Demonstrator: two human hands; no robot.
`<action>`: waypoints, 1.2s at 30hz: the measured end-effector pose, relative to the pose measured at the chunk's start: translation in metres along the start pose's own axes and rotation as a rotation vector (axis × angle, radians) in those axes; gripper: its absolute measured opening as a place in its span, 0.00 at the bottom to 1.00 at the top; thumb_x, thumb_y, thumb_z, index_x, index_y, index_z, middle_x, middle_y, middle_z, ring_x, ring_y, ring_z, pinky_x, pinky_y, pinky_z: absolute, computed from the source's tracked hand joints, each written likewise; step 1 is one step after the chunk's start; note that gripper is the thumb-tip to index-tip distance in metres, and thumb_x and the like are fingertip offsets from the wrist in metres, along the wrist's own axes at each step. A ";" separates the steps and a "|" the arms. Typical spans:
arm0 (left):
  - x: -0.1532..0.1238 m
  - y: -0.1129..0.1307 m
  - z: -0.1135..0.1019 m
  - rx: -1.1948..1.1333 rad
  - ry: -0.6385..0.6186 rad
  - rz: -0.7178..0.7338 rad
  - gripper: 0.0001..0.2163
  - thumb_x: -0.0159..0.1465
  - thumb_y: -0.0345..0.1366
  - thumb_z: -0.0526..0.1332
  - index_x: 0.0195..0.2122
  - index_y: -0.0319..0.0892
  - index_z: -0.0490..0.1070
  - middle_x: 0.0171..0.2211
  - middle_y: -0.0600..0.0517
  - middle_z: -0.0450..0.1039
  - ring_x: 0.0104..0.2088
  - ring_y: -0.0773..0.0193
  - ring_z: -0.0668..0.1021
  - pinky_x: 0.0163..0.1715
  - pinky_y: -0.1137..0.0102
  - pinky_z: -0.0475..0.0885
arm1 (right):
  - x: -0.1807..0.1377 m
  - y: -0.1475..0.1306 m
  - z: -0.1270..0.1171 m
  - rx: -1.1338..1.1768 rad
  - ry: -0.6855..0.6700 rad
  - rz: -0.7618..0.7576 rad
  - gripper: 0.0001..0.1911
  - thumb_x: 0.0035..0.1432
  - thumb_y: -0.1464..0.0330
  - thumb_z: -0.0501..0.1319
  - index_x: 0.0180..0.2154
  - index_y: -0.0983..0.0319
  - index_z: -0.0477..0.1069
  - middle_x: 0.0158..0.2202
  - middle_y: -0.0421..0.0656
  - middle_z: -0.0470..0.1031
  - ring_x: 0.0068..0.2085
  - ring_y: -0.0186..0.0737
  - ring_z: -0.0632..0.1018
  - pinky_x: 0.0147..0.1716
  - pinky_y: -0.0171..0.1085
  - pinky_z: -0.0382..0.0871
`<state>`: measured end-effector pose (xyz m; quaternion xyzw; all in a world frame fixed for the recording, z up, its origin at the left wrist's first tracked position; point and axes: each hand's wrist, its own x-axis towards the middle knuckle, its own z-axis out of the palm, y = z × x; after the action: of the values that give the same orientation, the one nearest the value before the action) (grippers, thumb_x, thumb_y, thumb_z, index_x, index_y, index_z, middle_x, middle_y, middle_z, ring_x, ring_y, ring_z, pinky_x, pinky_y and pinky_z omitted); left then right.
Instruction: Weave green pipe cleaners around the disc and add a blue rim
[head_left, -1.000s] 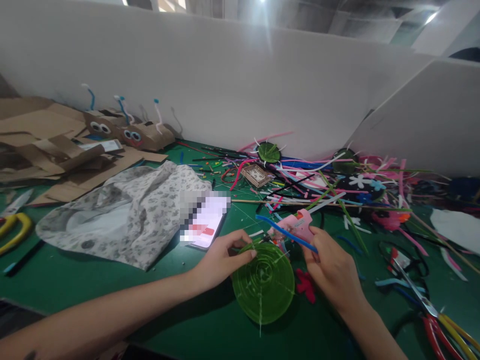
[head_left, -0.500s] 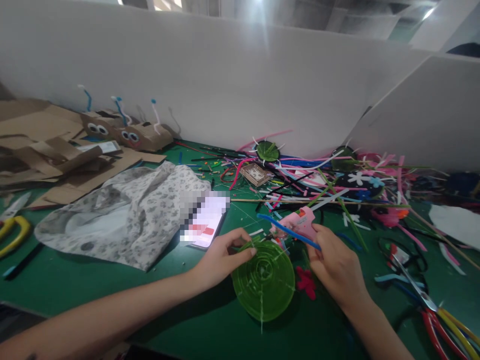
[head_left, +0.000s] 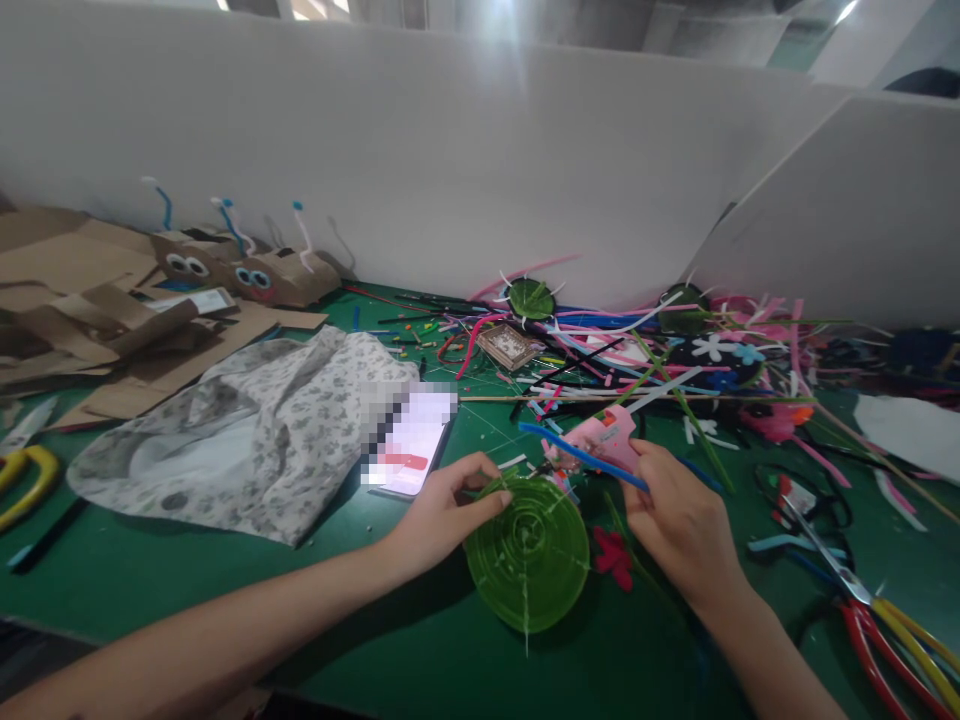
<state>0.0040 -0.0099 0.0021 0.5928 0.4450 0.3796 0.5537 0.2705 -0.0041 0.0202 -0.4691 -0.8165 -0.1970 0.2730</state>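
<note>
My left hand (head_left: 466, 505) pinches the upper left rim of a green round disc (head_left: 529, 590), ringed like a coil, with pale glue-like streaks across it. In my right hand (head_left: 679, 520) is a pink glue gun (head_left: 604, 437), its nozzle toward the disc's upper edge. A blue pipe cleaner (head_left: 559, 440) runs from the same hand, crossing in front of the gun. Just right of the disc lies a red flower shape (head_left: 613, 558), with a thin green stem near it under my right hand. The fingertips behind the disc are hidden.
Left of my hands are a phone (head_left: 415, 430), a grey patterned cloth (head_left: 247, 440) and yellow-handled scissors (head_left: 30, 480). Cardboard pieces (head_left: 82, 330) lie behind. Pipe cleaners in a tangle (head_left: 637, 340) fill the back right. Red-handled pliers (head_left: 862, 620) are at the right edge.
The view has shifted slightly. My right hand with the glue gun and blue pipe cleaner has moved a little to the right; the left hand's pinch on the disc is unchanged.
</note>
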 end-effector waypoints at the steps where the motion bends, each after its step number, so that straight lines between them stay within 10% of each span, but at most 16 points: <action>1: 0.000 0.000 0.000 0.001 0.001 0.001 0.09 0.60 0.41 0.62 0.32 0.41 0.64 0.25 0.58 0.64 0.25 0.70 0.67 0.24 0.75 0.60 | -0.001 0.001 0.000 0.001 -0.006 0.000 0.07 0.53 0.76 0.52 0.35 0.61 0.62 0.44 0.52 0.73 0.45 0.48 0.76 0.41 0.42 0.71; 36: 0.001 0.004 -0.003 -0.101 0.088 -0.006 0.10 0.59 0.40 0.63 0.31 0.42 0.63 0.22 0.60 0.63 0.22 0.71 0.66 0.21 0.77 0.57 | 0.001 0.011 -0.004 -0.123 0.117 0.023 0.05 0.52 0.76 0.54 0.30 0.61 0.60 0.41 0.49 0.75 0.40 0.45 0.78 0.36 0.37 0.70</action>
<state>0.0021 -0.0077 0.0063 0.5453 0.4511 0.4256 0.5639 0.2805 -0.0005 0.0247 -0.4819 -0.7801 -0.2707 0.2931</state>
